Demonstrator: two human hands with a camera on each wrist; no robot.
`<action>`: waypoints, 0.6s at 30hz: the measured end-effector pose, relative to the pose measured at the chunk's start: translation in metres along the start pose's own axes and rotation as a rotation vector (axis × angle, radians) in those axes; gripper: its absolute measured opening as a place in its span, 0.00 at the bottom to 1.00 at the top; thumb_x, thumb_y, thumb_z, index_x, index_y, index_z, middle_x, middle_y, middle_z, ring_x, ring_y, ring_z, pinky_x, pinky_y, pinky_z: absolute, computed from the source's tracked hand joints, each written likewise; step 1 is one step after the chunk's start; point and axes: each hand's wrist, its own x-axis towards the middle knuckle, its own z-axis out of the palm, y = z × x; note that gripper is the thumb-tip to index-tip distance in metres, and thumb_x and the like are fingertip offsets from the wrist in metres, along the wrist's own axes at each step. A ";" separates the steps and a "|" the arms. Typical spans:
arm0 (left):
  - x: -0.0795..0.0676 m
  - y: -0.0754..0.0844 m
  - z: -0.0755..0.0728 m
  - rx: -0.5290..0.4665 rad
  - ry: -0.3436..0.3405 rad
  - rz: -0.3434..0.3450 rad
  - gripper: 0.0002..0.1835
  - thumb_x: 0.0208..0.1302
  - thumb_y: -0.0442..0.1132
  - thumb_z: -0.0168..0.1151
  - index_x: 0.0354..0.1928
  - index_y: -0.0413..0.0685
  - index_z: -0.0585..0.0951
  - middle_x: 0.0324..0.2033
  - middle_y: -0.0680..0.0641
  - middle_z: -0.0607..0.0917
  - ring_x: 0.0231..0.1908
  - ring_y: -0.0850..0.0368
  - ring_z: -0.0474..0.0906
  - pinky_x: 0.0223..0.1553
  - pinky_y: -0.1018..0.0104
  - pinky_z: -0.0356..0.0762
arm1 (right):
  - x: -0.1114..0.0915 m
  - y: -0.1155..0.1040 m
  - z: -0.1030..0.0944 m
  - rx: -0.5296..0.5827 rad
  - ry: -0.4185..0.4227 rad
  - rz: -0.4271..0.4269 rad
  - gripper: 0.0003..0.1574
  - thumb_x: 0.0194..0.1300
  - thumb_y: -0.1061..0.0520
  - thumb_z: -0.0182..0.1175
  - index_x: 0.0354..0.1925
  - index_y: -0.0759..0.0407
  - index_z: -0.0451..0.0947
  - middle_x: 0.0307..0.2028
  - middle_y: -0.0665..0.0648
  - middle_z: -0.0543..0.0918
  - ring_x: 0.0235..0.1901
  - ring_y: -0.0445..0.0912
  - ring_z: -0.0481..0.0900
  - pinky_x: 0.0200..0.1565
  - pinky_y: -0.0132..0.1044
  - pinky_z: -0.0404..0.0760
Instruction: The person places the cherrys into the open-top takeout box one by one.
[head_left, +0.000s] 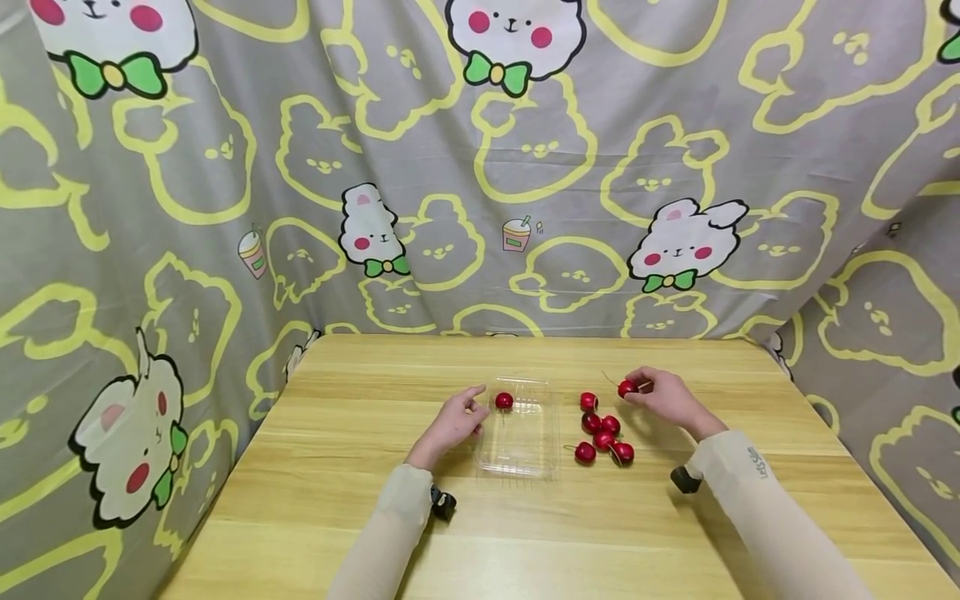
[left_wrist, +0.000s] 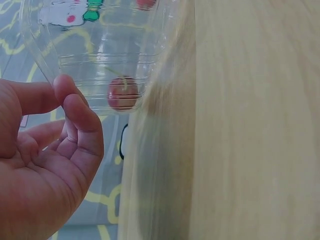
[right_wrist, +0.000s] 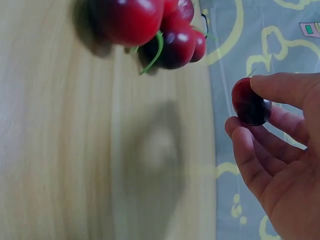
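Observation:
A clear plastic container (head_left: 525,442) lies in the middle of the wooden table, with one red cherry (head_left: 504,402) inside near its far end. At its left rim my left hand (head_left: 453,418) pinches the edge between thumb and forefinger, as the left wrist view shows. My right hand (head_left: 670,398) is to the right, holding a dark red cherry (right_wrist: 251,101) with a thin stem between thumb and fingers above the table. Several more cherries (head_left: 603,440) form a loose group between the container and my right hand, some with green stems.
The wooden table (head_left: 315,500) ends at the back against a grey patterned curtain (head_left: 465,283), which also hangs along the left and right sides. Each wrist bears a small black camera (head_left: 443,503).

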 end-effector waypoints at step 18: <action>-0.001 0.003 0.000 0.017 0.011 -0.012 0.28 0.67 0.30 0.51 0.68 0.34 0.61 0.27 0.47 0.74 0.21 0.57 0.76 0.26 0.66 0.76 | 0.007 -0.041 0.006 0.080 -0.038 -0.073 0.22 0.60 0.64 0.62 0.53 0.70 0.73 0.41 0.60 0.81 0.42 0.54 0.78 0.37 0.41 0.79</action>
